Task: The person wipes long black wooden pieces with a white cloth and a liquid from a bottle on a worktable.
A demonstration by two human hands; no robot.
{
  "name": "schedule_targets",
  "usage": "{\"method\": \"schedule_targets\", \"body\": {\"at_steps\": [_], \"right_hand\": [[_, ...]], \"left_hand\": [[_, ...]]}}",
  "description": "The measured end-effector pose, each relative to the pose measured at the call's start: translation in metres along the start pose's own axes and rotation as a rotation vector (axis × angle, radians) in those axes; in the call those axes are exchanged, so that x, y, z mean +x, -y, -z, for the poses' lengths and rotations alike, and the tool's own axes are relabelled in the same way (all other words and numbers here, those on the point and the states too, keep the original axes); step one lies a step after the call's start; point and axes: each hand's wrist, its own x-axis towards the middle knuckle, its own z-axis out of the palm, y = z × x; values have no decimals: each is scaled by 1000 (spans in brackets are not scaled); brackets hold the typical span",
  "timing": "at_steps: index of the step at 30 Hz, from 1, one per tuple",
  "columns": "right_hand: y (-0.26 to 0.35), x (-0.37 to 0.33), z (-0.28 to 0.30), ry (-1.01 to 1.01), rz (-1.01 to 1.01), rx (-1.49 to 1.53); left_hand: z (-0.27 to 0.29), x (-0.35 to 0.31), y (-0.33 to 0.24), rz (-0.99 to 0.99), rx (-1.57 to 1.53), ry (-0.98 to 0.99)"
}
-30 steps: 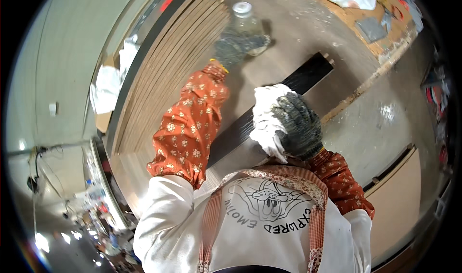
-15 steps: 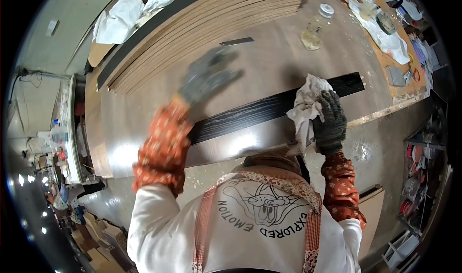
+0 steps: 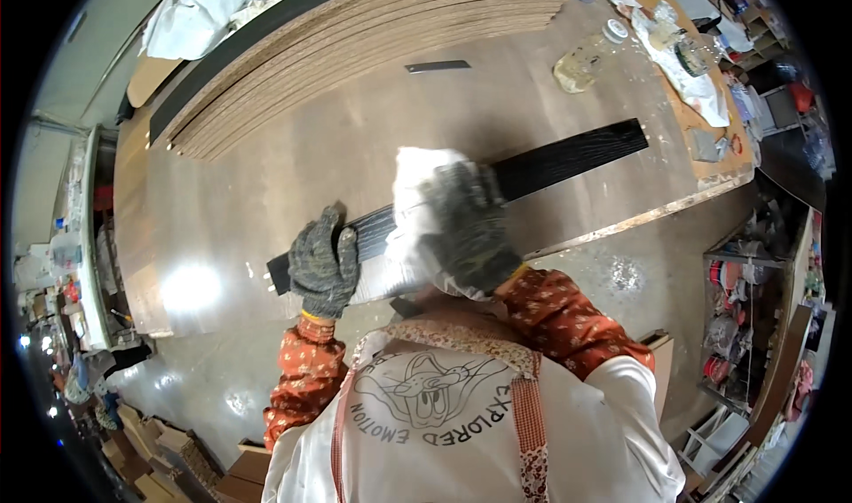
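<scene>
A long black wooden board with visible grain lies aslant across the brown work table, its right end farther from me. My left hand, in a grey knit glove, grips this board near its left end, with the fingers over it. Around the middle, my right hand in a dark grey glove is closed on a crumpled white rag and presses it on the board. Motion blurs the right hand and rag. A flat dark scraper-like strip lies apart, beyond both hands.
Several thin boards stand stacked along the far side, next to white crumpled cloths. A clear jar with pale liquid stands at the far right. A shelf rack is beyond the table's right front edge.
My right hand has swept the rag leftward along the board from near its right end. My left hand has come down from above the table onto the board's left end.
</scene>
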Motion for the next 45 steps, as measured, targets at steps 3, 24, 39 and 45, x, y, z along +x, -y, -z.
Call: {"method": "schedule_targets", "body": {"at_steps": [3, 24, 39, 45], "right_hand": [[-99, -22, -6, -197, -187, -150], [-230, -31, 74, -134, -728, -385], [-209, -37, 32, -140, -465, -540], [-221, -27, 61, -92, -572, -365]], "left_hand": [[1, -4, 1, 23, -8, 14], [2, 5, -3, 10, -10, 120], [6, 14, -13, -24, 16, 65], [5, 4, -4, -10, 30, 108]]}}
